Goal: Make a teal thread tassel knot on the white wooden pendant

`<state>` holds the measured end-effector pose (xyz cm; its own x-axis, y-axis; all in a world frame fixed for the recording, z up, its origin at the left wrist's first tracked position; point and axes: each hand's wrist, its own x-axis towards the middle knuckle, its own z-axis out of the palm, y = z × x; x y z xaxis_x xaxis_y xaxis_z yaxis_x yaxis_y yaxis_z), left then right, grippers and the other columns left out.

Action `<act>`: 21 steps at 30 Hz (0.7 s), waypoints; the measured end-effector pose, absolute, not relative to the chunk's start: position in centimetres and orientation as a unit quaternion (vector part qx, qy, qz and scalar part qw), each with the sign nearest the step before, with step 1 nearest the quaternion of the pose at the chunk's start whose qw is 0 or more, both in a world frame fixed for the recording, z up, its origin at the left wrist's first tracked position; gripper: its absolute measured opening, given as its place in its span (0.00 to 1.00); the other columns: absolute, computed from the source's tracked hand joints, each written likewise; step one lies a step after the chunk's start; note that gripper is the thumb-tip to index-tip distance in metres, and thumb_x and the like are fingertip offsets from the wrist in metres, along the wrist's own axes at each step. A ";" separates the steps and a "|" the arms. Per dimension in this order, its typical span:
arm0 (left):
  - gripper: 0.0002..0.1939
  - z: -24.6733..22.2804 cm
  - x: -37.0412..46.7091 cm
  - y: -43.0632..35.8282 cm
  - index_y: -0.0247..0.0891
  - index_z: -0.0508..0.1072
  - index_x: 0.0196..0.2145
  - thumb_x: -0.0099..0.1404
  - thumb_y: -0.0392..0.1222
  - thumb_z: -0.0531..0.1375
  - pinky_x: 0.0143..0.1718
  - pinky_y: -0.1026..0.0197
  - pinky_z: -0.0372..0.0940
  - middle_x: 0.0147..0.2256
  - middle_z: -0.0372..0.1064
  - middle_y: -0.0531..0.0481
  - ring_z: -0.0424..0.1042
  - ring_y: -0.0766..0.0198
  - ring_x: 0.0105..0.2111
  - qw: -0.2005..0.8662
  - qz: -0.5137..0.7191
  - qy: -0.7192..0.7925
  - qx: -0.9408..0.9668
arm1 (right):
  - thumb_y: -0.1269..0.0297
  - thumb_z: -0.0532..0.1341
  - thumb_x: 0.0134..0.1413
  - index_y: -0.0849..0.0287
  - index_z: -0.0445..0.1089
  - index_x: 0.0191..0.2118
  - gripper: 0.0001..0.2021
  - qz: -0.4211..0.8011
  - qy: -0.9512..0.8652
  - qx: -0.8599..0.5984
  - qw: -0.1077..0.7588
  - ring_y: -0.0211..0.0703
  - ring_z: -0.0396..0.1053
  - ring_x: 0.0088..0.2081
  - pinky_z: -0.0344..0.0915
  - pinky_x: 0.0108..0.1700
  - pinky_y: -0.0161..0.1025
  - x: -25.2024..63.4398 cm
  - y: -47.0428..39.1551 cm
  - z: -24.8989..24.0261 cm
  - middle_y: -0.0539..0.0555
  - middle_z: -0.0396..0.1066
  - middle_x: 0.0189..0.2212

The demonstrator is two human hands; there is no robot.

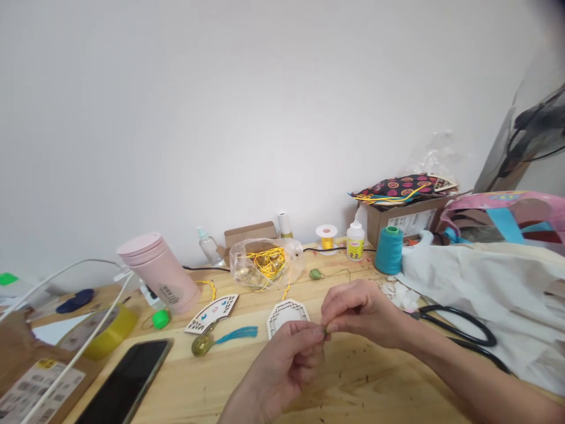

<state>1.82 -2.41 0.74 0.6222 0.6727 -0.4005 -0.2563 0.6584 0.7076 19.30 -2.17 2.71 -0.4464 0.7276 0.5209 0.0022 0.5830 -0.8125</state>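
My left hand (293,353) and my right hand (364,312) meet over the wooden table, fingertips pinched together on a tiny dark greenish piece (325,331), mostly hidden by the fingers. Just behind my left hand lies a white lattice-edged plaque (286,315) with a yellow cord. To the left are a fan-shaped wooden ornament (214,312), a brass-coloured disc (202,345) and a blue tassel (237,334). A small green knotted ball (316,274) with a thin thread sits behind my hands.
Black-handled scissors (459,324) and white cloth (477,282) lie right. Behind stand a teal thread cone (389,250), a glue bottle (355,240) and a bag of yellow cords (267,262). A pink tumbler (161,274), phone (126,383) and yellow tape (110,331) are left.
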 end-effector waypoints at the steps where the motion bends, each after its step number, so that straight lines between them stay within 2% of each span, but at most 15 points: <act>1: 0.11 0.7 1.8 -2.4 0.31 0.66 0.20 0.46 0.38 0.65 0.14 0.74 0.34 0.15 0.41 0.63 0.38 0.78 0.15 0.843 0.273 0.341 0.313 | 0.68 0.62 0.47 0.62 0.73 0.28 0.04 0.391 -0.760 -0.237 0.462 0.35 0.66 0.26 0.62 0.28 0.31 19.4 -2.2 2.8 0.53 0.70 0.23; 8: 0.11 0.5 2.1 -2.2 0.33 0.65 0.20 0.45 0.39 0.65 0.15 0.72 0.34 0.15 0.42 0.62 0.39 0.77 0.16 0.812 0.323 0.360 0.328 | 0.65 0.60 0.49 0.61 0.73 0.28 0.06 0.376 -0.753 -0.272 0.467 0.34 0.65 0.27 0.61 0.27 0.30 19.4 -2.0 2.6 0.52 0.68 0.25; 15: 0.11 0.4 2.2 -1.8 0.34 0.65 0.19 0.48 0.41 0.63 0.15 0.70 0.34 0.15 0.41 0.62 0.37 0.75 0.17 0.762 0.368 0.379 0.374 | 0.66 0.60 0.49 0.59 0.71 0.27 0.05 0.197 -0.784 -0.336 0.484 0.36 0.62 0.31 0.60 0.33 0.33 19.3 -1.9 2.0 0.51 0.60 0.29; 21: 0.12 0.4 2.4 -1.7 0.33 0.66 0.19 0.49 0.43 0.63 0.16 0.68 0.35 0.14 0.41 0.62 0.37 0.74 0.17 0.728 0.396 0.393 0.398 | 0.66 0.59 0.50 0.59 0.70 0.29 0.04 0.189 -0.797 -0.354 0.452 0.36 0.64 0.31 0.60 0.32 0.33 19.4 -1.7 1.5 0.51 0.65 0.28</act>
<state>2.44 -1.74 0.40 0.3780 0.8893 -0.2573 -0.2628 0.3695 0.8913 19.45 -1.67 1.51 -0.3419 0.7342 0.5866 0.3936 0.6787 -0.6200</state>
